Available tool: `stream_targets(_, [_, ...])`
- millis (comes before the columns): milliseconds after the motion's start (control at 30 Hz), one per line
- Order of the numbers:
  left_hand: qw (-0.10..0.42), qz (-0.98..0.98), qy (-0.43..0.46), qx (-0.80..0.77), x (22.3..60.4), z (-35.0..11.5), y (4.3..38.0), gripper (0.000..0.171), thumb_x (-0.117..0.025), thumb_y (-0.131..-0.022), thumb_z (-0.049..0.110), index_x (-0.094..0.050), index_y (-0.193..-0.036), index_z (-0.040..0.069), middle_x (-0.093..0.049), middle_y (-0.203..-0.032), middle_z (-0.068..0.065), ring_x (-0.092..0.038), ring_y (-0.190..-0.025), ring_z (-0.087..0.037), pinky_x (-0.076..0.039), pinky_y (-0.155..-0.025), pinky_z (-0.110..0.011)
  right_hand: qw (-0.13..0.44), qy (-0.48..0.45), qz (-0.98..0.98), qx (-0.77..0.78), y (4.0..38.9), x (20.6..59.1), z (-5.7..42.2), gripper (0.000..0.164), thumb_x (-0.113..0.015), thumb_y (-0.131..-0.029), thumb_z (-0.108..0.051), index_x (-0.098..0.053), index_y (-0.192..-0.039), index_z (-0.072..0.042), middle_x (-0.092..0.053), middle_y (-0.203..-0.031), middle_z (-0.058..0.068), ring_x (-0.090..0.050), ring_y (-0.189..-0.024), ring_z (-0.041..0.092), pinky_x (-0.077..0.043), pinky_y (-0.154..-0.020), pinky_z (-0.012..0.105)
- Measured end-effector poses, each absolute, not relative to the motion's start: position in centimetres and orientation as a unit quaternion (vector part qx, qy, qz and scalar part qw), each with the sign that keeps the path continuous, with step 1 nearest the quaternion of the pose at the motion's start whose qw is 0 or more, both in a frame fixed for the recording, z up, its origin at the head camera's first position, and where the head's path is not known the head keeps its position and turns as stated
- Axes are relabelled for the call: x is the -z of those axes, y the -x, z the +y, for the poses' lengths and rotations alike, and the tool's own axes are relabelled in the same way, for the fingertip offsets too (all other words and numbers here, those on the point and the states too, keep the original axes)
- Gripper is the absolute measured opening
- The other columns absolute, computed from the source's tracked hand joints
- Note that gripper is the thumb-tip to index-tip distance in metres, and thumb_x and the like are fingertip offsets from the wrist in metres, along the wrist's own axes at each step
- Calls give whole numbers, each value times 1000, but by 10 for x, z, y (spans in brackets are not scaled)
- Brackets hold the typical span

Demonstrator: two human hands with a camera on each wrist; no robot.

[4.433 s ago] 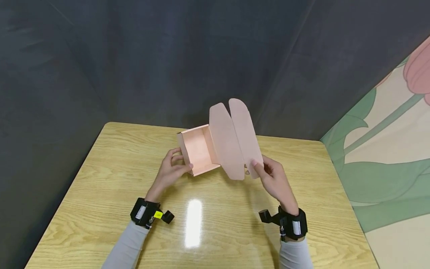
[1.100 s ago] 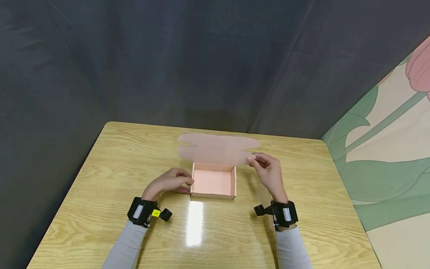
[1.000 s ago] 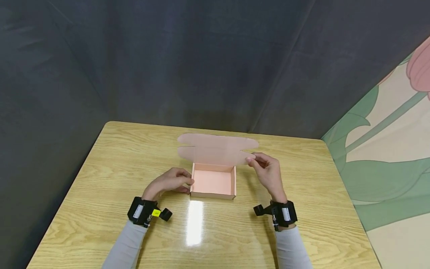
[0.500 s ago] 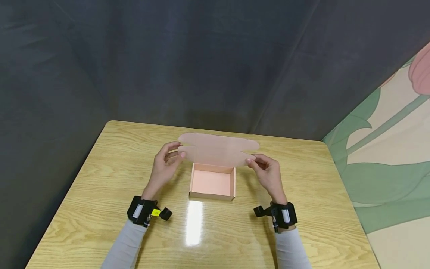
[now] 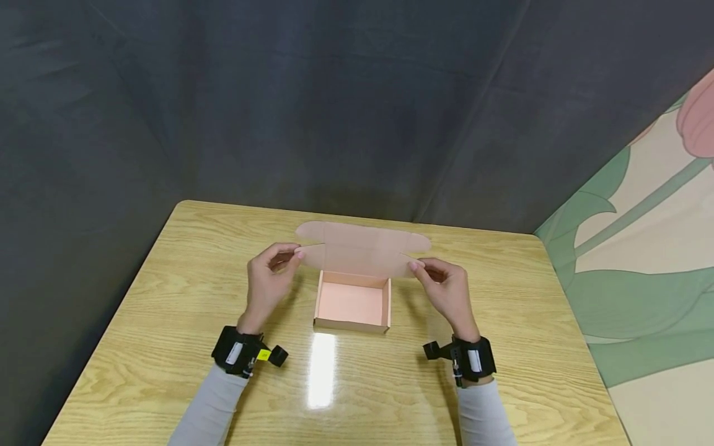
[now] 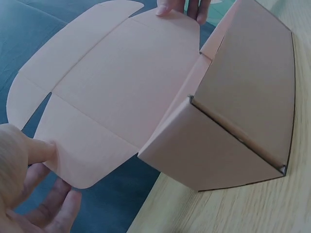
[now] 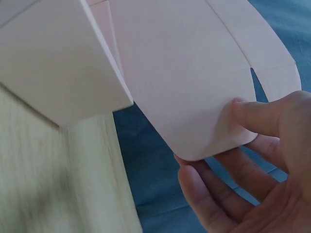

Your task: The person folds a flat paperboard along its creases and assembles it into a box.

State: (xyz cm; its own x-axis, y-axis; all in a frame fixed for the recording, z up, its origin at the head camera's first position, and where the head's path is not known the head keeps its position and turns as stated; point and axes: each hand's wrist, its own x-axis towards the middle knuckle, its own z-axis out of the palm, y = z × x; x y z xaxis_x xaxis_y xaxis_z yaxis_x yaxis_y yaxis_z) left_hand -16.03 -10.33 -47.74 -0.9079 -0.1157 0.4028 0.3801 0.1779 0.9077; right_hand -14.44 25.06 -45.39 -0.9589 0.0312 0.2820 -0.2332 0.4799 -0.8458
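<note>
A small pink cardboard box (image 5: 351, 302) sits on the table with its lid raised at the back. The lid (image 5: 362, 251) has a side flap at each end and a front flap (image 5: 362, 234) along its top edge. My left hand (image 5: 270, 279) pinches the left side flap (image 6: 82, 155) between thumb and fingers. On the other side, my right hand (image 5: 446, 288) pinches the right side flap (image 7: 204, 126), thumb on the inner face and fingers behind. Nothing lies inside the box tray.
The wooden table (image 5: 195, 297) reaches back to a dark curtain (image 5: 334, 111). A cloth with a tulip pattern (image 5: 658, 260) hangs at the right. A bright light reflection shows on the tabletop in front of the box.
The box was tilted up in both hands and now stands on the table facing me. My left hand has moved from the box's left wall up to the left side flap.
</note>
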Motion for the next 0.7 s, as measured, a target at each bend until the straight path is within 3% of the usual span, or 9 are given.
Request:
stream_targets(233, [176, -747, 86, 635, 473, -108, 160, 13, -83, -95, 9, -82, -104, 0, -81, -102, -18, -77, -91, -21, -63, -78, -20, 140, -75, -886, -436, 139, 445, 252, 22, -80, -99, -27, -85, -106, -7, -82, -99, 9, -73, -85, 20, -58, -73, 22])
stream_targets(367, [159, -752, 82, 635, 470, -111, 159, 13, -84, -94, 11, -82, -103, 1, -80, -102, -18, -77, -88, -17, -63, -76, -20, 141, -92, -899, -404, 135, 440, 252, 24, -77, -102, -29, -85, -108, -7, -82, -97, 8, -74, -83, 20, -59, -71, 26])
stream_targets(567, [154, -759, 91, 626, 467, -112, 158, 12, -85, -93, 11, -83, -102, 3, -81, -102, -16, -77, -85, -20, -64, -72, -22, 144, -114, -911, -368, 130, 434, 251, 25, -72, -105, -27, -85, -113, -8, -82, -90, 7, -72, -76, 16, -57, -67, 27])
stream_targets(700, [153, -764, 100, 618, 466, -115, 158, 11, -84, -94, 12, -84, -100, 3, -81, -100, -16, -76, -84, -11, -63, -74, -21, 131, -114, -914, -367, 129, 432, 250, 25, -70, -106, -27, -85, -110, -8, -77, -80, 6, -64, -66, 14, -50, -59, 25])
